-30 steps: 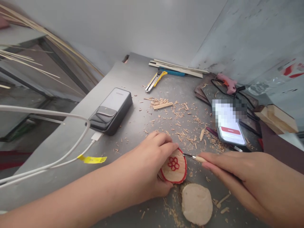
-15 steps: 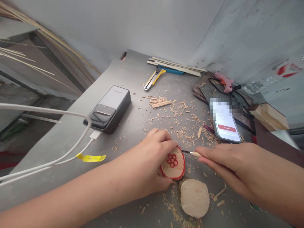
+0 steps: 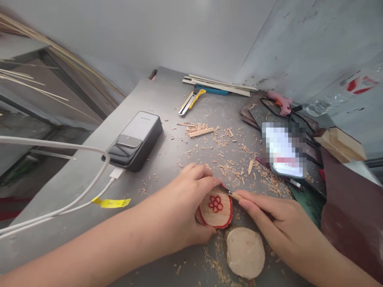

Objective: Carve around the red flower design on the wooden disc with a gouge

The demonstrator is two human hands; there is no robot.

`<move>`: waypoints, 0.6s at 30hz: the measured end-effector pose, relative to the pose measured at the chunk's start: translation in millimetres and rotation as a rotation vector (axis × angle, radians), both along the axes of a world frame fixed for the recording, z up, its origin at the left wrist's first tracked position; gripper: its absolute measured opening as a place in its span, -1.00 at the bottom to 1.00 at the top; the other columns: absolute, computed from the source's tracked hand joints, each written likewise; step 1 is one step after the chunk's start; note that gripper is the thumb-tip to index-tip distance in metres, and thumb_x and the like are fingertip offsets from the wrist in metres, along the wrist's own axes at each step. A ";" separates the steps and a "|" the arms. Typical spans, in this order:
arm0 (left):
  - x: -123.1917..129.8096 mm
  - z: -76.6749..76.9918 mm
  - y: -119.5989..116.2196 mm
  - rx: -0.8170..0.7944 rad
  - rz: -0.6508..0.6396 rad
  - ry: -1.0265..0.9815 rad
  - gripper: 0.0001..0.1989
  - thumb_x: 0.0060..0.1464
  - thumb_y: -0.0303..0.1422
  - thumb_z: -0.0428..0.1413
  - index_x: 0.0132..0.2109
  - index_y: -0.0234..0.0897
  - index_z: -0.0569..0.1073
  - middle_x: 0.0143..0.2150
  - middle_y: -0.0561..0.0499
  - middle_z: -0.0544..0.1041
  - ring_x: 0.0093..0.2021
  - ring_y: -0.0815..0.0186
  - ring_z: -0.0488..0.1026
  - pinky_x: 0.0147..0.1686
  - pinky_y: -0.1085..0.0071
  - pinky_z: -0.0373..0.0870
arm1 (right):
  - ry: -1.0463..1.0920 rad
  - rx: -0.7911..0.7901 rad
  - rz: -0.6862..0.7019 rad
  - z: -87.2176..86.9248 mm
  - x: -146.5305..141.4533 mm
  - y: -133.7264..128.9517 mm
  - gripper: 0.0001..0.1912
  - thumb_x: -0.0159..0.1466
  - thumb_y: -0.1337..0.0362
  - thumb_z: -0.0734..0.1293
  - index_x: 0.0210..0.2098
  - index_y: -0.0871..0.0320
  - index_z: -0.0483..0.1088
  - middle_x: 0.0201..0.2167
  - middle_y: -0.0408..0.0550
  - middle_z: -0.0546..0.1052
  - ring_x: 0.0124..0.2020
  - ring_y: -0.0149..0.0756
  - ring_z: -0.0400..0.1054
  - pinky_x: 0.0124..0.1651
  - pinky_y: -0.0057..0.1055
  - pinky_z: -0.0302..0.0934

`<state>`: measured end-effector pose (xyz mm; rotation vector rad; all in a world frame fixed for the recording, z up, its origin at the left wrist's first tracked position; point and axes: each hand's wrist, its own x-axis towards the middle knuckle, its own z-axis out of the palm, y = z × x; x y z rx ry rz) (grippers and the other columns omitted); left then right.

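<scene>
A round wooden slice (image 3: 220, 214) with a red rim and a red flower outline lies near the front of the grey table. Around its left side, my left hand (image 3: 191, 207) grips it between thumb and fingers. My right hand (image 3: 278, 219) is closed on the light wooden handle of a small carving tool (image 3: 229, 193). The tool's metal tip meets the upper rim of the slice, close to my left fingertips. Just below and to the right sits a plain wooden slice (image 3: 245, 252), touched by neither hand.
A power bank (image 3: 136, 139) with a white cable stands left on the table (image 3: 116, 119). Behind are a yellow cutter (image 3: 191, 101), wood strips (image 3: 221, 84) and shavings (image 3: 199, 129). At right are a phone (image 3: 284, 153), a pink glue gun (image 3: 280, 102) and wood blocks (image 3: 341, 144).
My right hand has moved left and slightly down, bringing the tool tip further onto the slice's upper rim beside my left fingers. My left hand keeps its grip.
</scene>
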<state>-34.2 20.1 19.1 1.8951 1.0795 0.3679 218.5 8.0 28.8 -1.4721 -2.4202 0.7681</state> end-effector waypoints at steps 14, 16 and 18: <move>3.8 -3.5 -2.8 0.017 0.026 0.025 -0.28 -0.02 -0.31 0.37 0.28 -0.34 0.40 0.23 -0.19 0.41 0.23 0.02 0.34 0.23 0.05 0.45 | -0.079 0.087 0.143 20.9 10.7 27.0 -0.65 0.51 0.19 0.23 0.07 0.01 0.63 -0.04 -0.12 0.73 -0.13 -0.24 0.67 -0.11 -0.41 0.57; 4.1 -3.5 -3.9 0.014 0.027 0.034 -0.28 0.01 -0.30 0.37 0.29 -0.32 0.39 0.25 -0.19 0.39 0.24 0.02 0.33 0.23 0.03 0.44 | -0.090 0.045 0.167 18.2 16.8 25.6 -0.65 0.51 0.20 0.23 0.12 -0.02 0.61 -0.05 -0.14 0.73 -0.13 -0.25 0.67 -0.13 -0.41 0.58; 4.1 -3.2 -4.3 0.009 0.021 0.046 -0.29 0.03 -0.27 0.37 0.30 -0.31 0.38 0.26 -0.19 0.38 0.24 0.01 0.33 0.24 0.02 0.45 | -0.089 0.024 0.178 17.8 22.7 24.5 -0.64 0.52 0.19 0.22 0.14 -0.02 0.60 -0.05 -0.15 0.73 -0.14 -0.25 0.67 -0.15 -0.42 0.58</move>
